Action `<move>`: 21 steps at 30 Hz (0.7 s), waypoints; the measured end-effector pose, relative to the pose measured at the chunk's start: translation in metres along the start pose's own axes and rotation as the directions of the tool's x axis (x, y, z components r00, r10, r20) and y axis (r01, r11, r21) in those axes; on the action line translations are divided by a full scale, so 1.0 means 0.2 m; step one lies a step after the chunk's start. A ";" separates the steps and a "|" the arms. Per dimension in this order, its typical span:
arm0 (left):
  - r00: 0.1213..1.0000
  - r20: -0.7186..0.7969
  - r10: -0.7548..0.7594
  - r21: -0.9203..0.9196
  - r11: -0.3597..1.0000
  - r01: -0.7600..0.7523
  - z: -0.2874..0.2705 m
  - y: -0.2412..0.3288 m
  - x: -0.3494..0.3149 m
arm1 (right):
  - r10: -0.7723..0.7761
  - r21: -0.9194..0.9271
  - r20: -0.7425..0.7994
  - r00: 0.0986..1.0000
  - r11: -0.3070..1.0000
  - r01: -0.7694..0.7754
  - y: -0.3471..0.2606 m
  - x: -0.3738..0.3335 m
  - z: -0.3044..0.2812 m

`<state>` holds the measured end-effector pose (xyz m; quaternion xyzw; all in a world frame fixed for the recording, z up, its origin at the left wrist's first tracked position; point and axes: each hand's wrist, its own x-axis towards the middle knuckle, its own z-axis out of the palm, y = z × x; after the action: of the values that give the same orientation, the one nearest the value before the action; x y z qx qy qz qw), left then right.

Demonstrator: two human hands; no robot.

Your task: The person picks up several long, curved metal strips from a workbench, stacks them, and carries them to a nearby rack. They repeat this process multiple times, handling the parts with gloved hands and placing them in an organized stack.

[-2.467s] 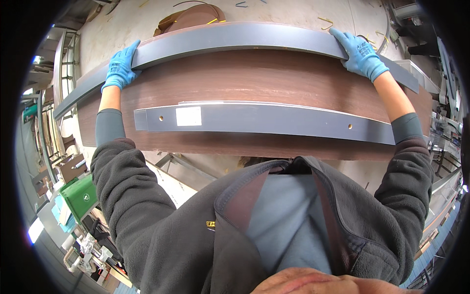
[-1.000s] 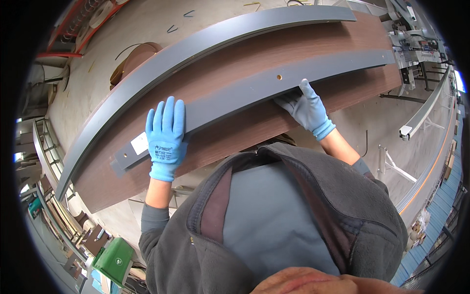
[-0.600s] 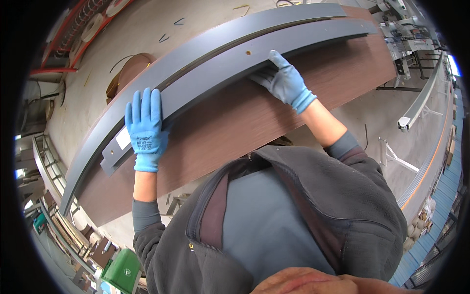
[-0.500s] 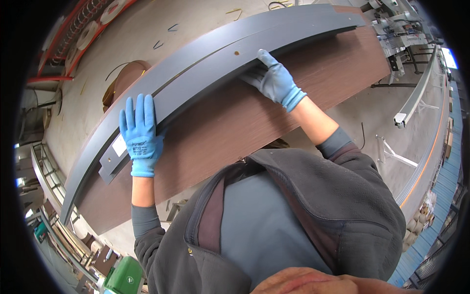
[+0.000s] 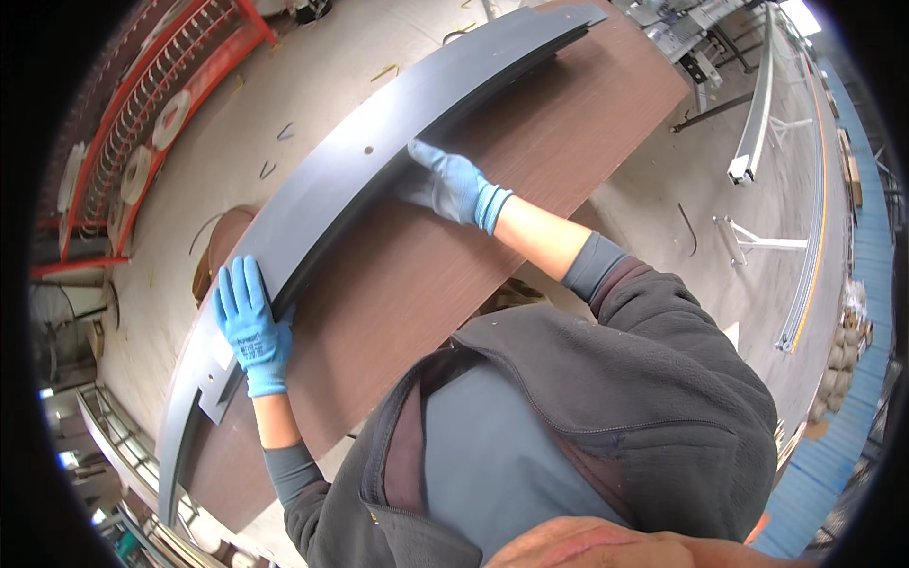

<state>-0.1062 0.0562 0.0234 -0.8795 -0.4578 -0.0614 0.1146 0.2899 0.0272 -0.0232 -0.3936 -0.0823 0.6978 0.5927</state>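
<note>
A long grey profile (image 5: 333, 180), smooth and bent by the lens, lies along a brown wood-grain board (image 5: 530, 161). It has a small round hole and a notched, stepped end at the lower left. My left hand (image 5: 251, 327), in a blue glove, rests flat on it near that end, fingers stretched out, the thumb down by the near edge. My right hand (image 5: 453, 187), gloved alike, grips the near edge further along: its thumb is on top and the fingers reach beneath, partly hidden. A white label patch shows beside my left fingers.
A red rack (image 5: 142, 142) with coils stands at the far left. Behind the board are a brown round piece (image 5: 225, 248) and bent scraps on the floor. Machinery (image 5: 686, 38) stands at the far right end; long metal profiles on a white-legged stand (image 5: 757, 241) lie to the right.
The view has turned, so board and hands appear further left and lower. The gap along the grey profile seen before no longer shows. Both hands keep their places on it.
</note>
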 end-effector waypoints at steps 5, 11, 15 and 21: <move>0.999 -0.031 0.014 -0.025 1.000 -0.015 0.00 0.00 -0.01 | 0.053 -0.232 -0.086 0.995 0.970 -0.072 0.03 -0.24 -0.14; 0.999 -0.027 0.024 -0.007 1.000 -0.024 -0.15 0.09 0.04 | -0.087 -0.329 -0.215 0.973 0.944 0.012 0.01 -0.64 -0.34; 0.965 -0.200 0.170 0.012 0.985 -0.171 -0.31 0.35 0.18 | -0.146 -0.230 -0.319 0.936 0.970 0.072 0.00 -0.83 -0.49; 0.808 -0.508 0.299 -0.248 0.847 -0.470 -0.49 1.28 0.50 | -0.296 -0.094 -0.429 0.853 0.954 0.284 0.01 -1.00 -0.89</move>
<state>0.1599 -0.0323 0.1026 -0.9216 -0.2079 -0.3216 0.0635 0.4008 -0.2150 -0.0545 -0.5318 -0.0147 0.4925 0.6888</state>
